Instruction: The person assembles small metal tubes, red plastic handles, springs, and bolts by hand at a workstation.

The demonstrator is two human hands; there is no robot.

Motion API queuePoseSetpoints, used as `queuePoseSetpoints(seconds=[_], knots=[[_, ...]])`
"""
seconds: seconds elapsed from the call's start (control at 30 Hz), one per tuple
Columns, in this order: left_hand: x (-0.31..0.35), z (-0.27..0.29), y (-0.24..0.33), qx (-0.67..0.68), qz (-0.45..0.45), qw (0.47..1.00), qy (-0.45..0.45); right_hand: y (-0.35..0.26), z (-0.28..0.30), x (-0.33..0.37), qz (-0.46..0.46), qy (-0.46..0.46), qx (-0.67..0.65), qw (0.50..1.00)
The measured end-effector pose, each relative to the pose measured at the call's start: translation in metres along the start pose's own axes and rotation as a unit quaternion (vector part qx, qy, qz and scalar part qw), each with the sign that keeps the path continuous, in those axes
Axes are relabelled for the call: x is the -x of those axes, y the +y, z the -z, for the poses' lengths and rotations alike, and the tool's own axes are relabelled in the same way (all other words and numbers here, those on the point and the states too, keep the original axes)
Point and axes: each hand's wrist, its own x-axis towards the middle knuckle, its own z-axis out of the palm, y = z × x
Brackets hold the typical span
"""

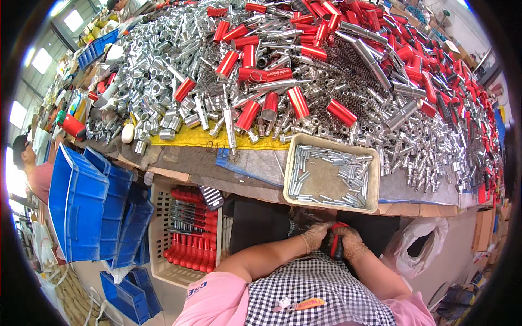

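Observation:
My right hand (353,243), in a thin, worn-looking glove, is closed around a red-and-black handled tool (337,245) just above my checked apron. The tool's curved red end points toward the table edge and its dark part hangs toward me. My left hand (315,237), gloved alike, is closed right beside the tool's red end; what its fingers grip is hidden. Beyond the hands, on the table edge, sits a cream plastic tray (374,187) with many short metal pins (353,176) lying around its inner sides.
A large heap of metal fittings (163,65), springs (353,54) and red tubes (298,103) covers the table. On the left stand a cream crate (159,239) of red-handled tools and stacked blue bins (81,201). A white plastic bag (408,252) hangs at right. Another person (38,174) is at far left.

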Motion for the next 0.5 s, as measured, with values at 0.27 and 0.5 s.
queuePoseSetpoints(seconds=[0.27,0.5], knots=[[0.058,0.019,0.062,-0.678,-0.197,0.707,0.036,0.018,-0.002,-0.121,0.358,0.068,0.643,0.674],[0.019,0.056,0.032,-0.86,-0.221,0.459,-0.025,-0.002,-0.02,-0.104,0.291,-0.123,0.361,0.877]])
